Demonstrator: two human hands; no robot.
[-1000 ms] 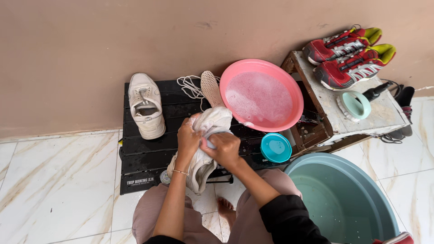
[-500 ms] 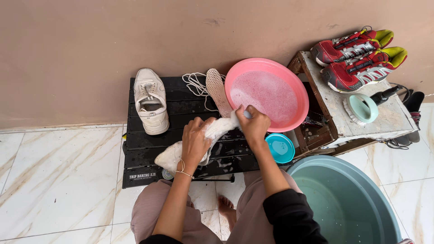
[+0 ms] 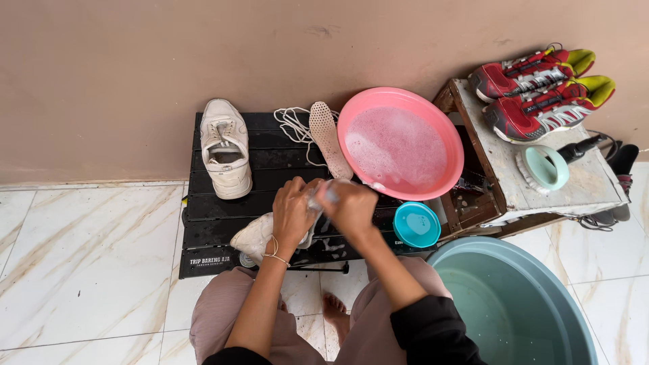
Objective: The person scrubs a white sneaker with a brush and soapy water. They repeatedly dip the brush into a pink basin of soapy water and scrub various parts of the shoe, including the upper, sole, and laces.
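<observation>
Clearly wet and soapy, the white shoe point(image 3: 260, 233) lies on the black tabletop point(image 3: 216, 203); left hand point(image 3: 292, 213) clenches its soft upper, right hand point(image 3: 351, 206) grasps a brush. Likely slippery; its firmer sole looks safest to hold.

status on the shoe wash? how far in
Done, by the look of it: laces and insole are out, lying on the black table. In hand: the left hand grips a white shoe while the right hand works at it beside the pink basin of suds. Left: the second white shoe stands apart, untouched; whether it's washed, I can't tell.
</observation>
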